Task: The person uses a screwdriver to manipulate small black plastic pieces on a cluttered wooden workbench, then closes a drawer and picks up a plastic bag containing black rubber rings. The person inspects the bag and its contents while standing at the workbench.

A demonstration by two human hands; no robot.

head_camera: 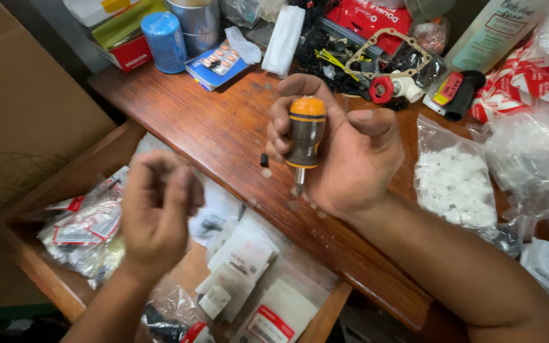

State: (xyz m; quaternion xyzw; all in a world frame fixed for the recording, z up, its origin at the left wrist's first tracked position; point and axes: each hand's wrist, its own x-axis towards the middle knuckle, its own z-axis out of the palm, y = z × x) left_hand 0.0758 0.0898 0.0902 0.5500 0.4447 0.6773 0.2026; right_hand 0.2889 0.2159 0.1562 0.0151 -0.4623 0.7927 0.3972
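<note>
- Stubby screwdriver, orange-capped and dark-handled, stands upright over the wooden table, blade down.
- The right hand has its grip wrapped around the handle; keeping the blade vertical would likely help control.
- The left hand, blurred, hovers over the open drawer of bagged parts, fingers pinched; whether it holds anything cannot be told.

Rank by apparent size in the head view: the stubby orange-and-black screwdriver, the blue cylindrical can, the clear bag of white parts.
1. Clear bag of white parts
2. Stubby orange-and-black screwdriver and blue cylindrical can: look alike; the screwdriver is nearer the camera, so unranked.
</note>
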